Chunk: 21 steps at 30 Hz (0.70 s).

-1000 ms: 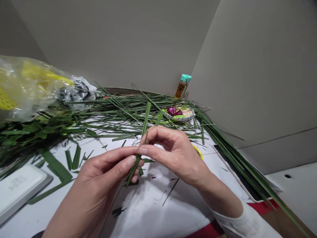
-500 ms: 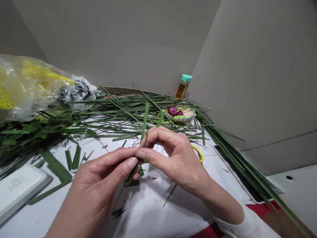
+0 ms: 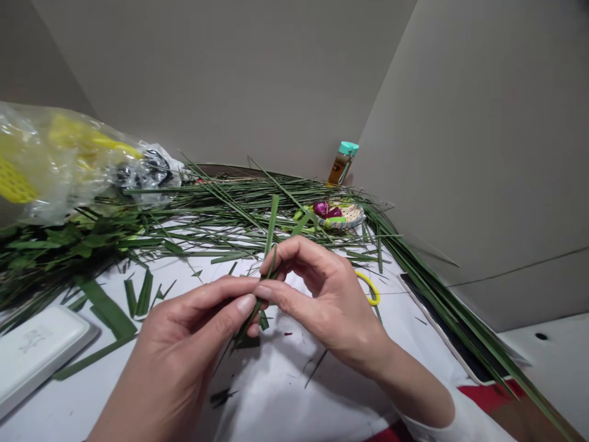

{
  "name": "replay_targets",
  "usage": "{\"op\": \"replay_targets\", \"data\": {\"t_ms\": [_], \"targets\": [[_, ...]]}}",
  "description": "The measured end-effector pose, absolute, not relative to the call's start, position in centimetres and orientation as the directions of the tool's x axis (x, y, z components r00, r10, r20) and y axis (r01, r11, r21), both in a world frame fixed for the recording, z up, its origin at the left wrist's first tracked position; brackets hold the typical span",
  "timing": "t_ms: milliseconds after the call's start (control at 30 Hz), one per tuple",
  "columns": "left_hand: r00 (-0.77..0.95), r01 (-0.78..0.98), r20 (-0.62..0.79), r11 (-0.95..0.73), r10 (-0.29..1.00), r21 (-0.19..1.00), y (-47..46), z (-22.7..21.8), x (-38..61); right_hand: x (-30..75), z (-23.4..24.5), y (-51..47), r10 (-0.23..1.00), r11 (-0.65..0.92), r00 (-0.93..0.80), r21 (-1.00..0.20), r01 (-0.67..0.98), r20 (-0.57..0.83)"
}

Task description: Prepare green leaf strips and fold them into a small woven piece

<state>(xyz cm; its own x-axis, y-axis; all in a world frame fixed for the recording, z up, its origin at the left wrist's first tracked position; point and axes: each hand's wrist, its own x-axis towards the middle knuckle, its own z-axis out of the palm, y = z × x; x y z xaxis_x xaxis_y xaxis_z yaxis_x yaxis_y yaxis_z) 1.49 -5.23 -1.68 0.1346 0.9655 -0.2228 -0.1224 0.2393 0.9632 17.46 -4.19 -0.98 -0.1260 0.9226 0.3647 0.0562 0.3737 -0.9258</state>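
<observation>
My left hand (image 3: 188,334) and my right hand (image 3: 324,301) meet over a white sheet, their fingertips pinching narrow green leaf strips (image 3: 271,230) between them. One strip stands upright above my fingers, and other ends point down below my left fingers. The pinched part is mostly hidden by my fingertips. Cut pieces of green leaf (image 3: 108,310) lie just left of my left hand. A yellow ring (image 3: 370,288) lies on the sheet to the right of my right hand.
A large heap of long green leaves (image 3: 239,202) spreads across the back of the table. A plastic bag with yellow contents (image 3: 69,159) sits back left, a white tray (image 3: 37,350) front left. A woven dish with purple items (image 3: 340,216) and a teal-capped bottle (image 3: 343,164) stand behind.
My hands stay together on the strips, with only small shifts of the fingers. The whole view has drifted slightly, and more of the yellow ring now shows.
</observation>
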Motion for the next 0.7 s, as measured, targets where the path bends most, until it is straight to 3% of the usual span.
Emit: {"op": "replay_targets", "data": {"t_ms": [267,500,700], "targets": [[0.101,-0.283,-0.279,0.296,0.955,0.912,-4.5,-0.3,2.7,17.7,-1.1,-4.0,0.939,0.307,-0.146,-0.950,-0.057,0.312],[0.113,-0.218,-0.259,0.278,0.959,0.936,-4.9,-1.5,1.8,17.4,-1.2,-4.0,0.934,0.344,-0.108,-0.939,0.001,0.342],[0.226,-0.189,-0.267,0.311,0.937,0.931,-5.3,-2.0,1.7,17.4,-1.3,-4.0,0.933,0.354,-0.078,-0.935,0.021,0.351]]}}
